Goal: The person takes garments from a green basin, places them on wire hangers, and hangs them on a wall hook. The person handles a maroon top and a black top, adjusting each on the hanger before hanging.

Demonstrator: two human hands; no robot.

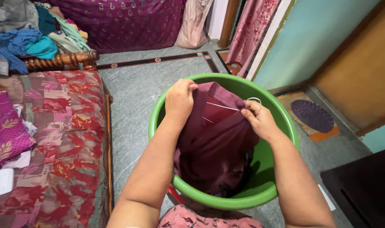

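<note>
A dark maroon garment (213, 143) hangs up out of a round green plastic tub (281, 122) on the grey floor. My left hand (180, 99) pinches the garment's upper left edge. My right hand (258, 118) grips its upper right edge, where a thin white drawstring (226, 106) runs across the cloth and loops out near my fingers. The lower part of the garment bunches inside the tub, along with some darker cloth.
A bed with a red patterned cover (61, 139) runs along the left, with a pile of clothes (28, 33) behind its wooden rail. A small purple mat (313, 115) lies by an orange door at the right. A dark cabinet (365, 190) stands at lower right.
</note>
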